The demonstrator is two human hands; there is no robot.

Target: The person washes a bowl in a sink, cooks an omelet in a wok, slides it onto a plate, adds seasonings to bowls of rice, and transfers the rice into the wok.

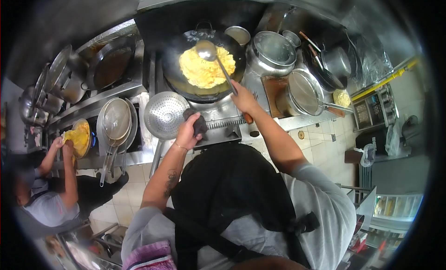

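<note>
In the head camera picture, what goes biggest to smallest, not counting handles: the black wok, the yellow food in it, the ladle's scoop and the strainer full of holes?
1. Black wok
2. Yellow food and strainer: they look too alike to rank
3. Ladle's scoop

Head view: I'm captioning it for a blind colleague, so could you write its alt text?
A person's right hand holds a ladle at a mound of yellow food in a black wok, while the left hand grips a dark cloth beside a perforated metal skimmer. At the picture's left, a co-worker's hands are at more yellow food.
</note>
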